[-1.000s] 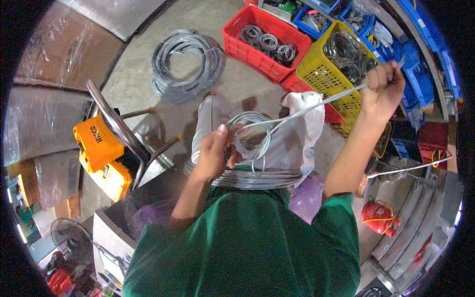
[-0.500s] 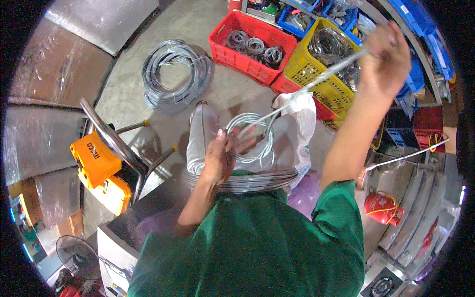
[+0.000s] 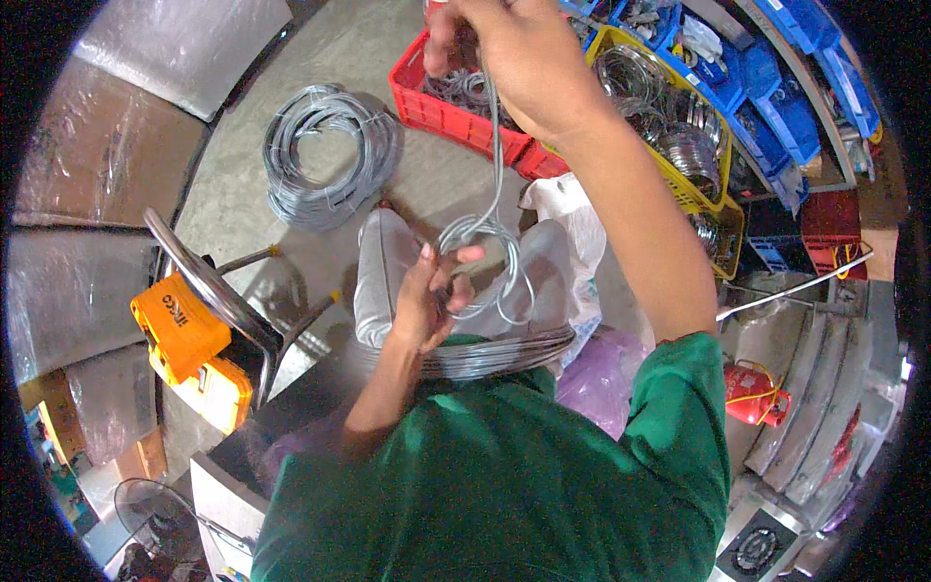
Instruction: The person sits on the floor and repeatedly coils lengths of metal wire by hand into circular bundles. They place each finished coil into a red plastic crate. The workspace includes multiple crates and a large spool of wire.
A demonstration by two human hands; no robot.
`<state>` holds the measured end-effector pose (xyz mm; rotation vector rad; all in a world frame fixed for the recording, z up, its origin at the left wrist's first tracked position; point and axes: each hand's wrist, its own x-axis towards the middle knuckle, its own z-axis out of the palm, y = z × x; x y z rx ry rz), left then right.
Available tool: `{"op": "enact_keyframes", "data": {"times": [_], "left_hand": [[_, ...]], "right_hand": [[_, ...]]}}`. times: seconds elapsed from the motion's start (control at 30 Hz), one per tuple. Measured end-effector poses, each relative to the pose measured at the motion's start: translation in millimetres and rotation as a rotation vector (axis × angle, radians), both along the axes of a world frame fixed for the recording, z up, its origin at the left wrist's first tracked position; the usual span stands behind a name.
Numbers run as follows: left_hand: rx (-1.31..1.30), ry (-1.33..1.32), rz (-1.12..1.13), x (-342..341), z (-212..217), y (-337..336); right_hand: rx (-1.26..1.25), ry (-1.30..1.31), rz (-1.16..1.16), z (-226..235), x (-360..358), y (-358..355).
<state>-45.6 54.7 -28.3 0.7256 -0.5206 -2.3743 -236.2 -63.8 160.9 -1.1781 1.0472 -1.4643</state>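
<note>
Above my lap, my left hand (image 3: 417, 299) is closed on one side of a small coil of grey wire (image 3: 472, 229), its fingers passing through the loops. From this coil a length of wire (image 3: 498, 155) runs up and away from me to my right hand (image 3: 533, 78). That hand is raised far out at the top, its fingers curled around the wire; the picture's edge partly cuts it off. A wider bundle of wire (image 3: 485, 357) lies across my lap against my green shirt.
On the floor ahead lies a large tied wire coil (image 3: 281, 160). A red crate (image 3: 412, 102) and a yellow crate (image 3: 716, 194) hold smaller coils, with blue bins (image 3: 781, 121) behind. An orange case (image 3: 184, 330) rests by a metal-framed stool at left. A red cylinder (image 3: 752, 396) stands at right.
My right hand has swung from the far right to the upper middle, carrying the wire with it. The wire now rises steeply instead of slanting right. My left hand stays at the coil.
</note>
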Motion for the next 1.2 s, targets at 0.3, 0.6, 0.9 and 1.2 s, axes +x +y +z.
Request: {"op": "enact_keyframes", "data": {"times": [0.3,0.6,0.9,1.2], "left_hand": [[0.000,-0.127,0.328,-14,-3,-20],[-0.110,-0.210,0.353,-27,-21,-28],[-0.199,-0.288,0.305,-20,-31,-29],[-0.409,-0.372,0.404,-27,-28,-24]], "right_hand": [[0.299,0.929,0.041,-130,-6,42],[0.235,1.015,-0.131,-193,6,84],[0.208,1.126,-0.454,-197,31,92],[0.198,1.205,-0.494,-177,44,106]]}}
